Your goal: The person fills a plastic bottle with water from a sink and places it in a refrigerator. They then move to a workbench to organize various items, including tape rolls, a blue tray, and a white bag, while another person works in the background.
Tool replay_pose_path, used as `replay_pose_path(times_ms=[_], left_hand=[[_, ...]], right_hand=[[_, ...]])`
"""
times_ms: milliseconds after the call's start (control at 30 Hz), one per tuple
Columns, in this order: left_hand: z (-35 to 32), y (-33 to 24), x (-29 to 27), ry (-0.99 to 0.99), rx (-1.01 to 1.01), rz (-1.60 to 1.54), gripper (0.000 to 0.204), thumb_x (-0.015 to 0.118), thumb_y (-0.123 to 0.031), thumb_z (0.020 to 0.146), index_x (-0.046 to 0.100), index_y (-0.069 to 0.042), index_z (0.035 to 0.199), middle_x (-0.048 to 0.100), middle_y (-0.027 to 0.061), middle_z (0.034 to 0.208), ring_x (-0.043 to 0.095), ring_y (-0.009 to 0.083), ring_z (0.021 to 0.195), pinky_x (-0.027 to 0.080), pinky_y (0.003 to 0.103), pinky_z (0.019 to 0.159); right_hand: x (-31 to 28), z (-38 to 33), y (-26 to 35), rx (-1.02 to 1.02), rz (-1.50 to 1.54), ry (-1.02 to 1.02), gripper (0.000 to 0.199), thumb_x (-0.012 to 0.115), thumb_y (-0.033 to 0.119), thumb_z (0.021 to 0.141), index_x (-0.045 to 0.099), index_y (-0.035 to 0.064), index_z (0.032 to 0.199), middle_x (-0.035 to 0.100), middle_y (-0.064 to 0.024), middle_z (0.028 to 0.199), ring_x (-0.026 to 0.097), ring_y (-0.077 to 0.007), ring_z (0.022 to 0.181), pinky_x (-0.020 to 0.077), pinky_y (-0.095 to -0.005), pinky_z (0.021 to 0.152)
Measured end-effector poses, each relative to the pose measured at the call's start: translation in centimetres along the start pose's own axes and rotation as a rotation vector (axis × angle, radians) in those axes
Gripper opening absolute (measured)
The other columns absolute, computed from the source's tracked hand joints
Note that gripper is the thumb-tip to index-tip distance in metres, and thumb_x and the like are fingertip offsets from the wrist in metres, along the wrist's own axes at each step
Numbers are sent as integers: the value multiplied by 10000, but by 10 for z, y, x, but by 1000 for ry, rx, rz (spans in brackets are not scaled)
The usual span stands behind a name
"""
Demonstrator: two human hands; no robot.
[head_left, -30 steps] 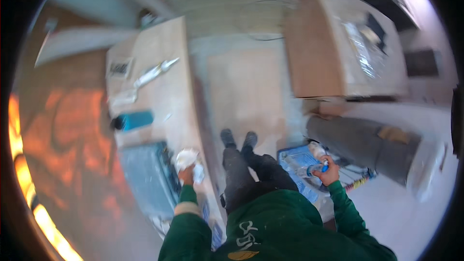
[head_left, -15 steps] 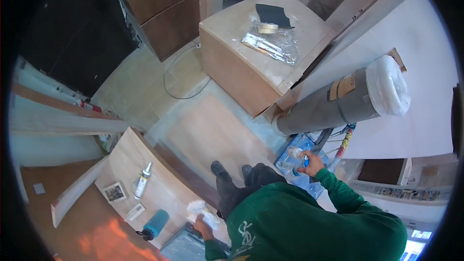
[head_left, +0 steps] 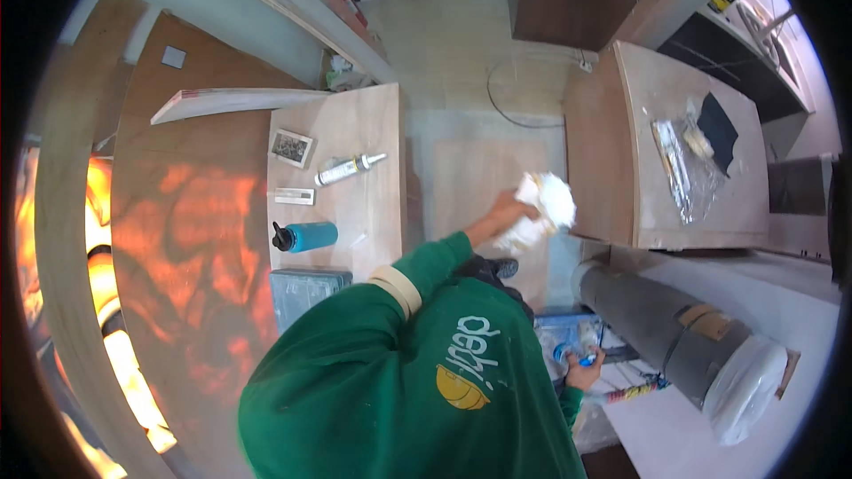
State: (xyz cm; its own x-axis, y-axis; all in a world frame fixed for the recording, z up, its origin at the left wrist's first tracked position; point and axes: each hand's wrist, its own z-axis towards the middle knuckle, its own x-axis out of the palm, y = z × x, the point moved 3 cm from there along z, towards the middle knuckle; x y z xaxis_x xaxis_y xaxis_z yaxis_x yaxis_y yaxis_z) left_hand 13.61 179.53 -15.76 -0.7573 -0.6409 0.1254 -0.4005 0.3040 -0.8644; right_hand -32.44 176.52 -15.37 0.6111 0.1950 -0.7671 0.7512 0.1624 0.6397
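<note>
My left hand (head_left: pixel 510 217) is closed around a crumpled white cloth (head_left: pixel 548 204), held out in front of my body above the floor. A roll of tape (head_left: pixel 397 290) circles my left sleeve like a bangle. Lower right, my right hand (head_left: pixel 583 372) grips a clear plastic bottle (head_left: pixel 568 351) with blue on it, beside a blue plastic-wrapped thing (head_left: pixel 555 324). To my left, a wooden top carries a white sealant cartridge (head_left: pixel 342 170), a teal drinking bottle (head_left: pixel 311 236), a small framed square (head_left: pixel 291 148), a small whitish block (head_left: pixel 294 196) and a grey case (head_left: pixel 306 288).
At the right, a wooden cabinet (head_left: pixel 603 168) bears clear plastic packaging (head_left: pixel 701 186) and a dark sheet (head_left: pixel 715 129). A large grey roll (head_left: pixel 652 310) wrapped in plastic leans below it. A cable (head_left: pixel 493 93) loops over the floor. A pale board (head_left: pixel 235 102) juts out at the left.
My left hand has lifted the white cloth off the wooden top and brought it forward and right. The whole view has turned. My right hand still holds the clear bottle.
</note>
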Motion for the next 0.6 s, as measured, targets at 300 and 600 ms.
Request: replay_pose_path(times_ms=[300, 600], left_hand=[[35, 5, 84, 241, -251, -310, 440, 597, -70, 649, 593, 84, 1061, 652, 162, 921, 667, 274, 783, 558, 390, 717], [143, -103, 167, 352, -117, 43, 480, 645, -47, 705, 545, 96, 1152, 650, 172, 1020, 668, 275, 864, 550, 368, 770]], right_hand=[[-27, 46, 16, 207, -89, 25, 613, 821, 252, 549, 546, 97, 1075, 648, -164, 868, 628, -330, 797, 494, -417, 738], [-75, 102, 110, 203, 186, -307, 561, 802, 198, 570, 537, 119, 1058, 647, -116, 821, 648, -250, 745, 506, -342, 684]])
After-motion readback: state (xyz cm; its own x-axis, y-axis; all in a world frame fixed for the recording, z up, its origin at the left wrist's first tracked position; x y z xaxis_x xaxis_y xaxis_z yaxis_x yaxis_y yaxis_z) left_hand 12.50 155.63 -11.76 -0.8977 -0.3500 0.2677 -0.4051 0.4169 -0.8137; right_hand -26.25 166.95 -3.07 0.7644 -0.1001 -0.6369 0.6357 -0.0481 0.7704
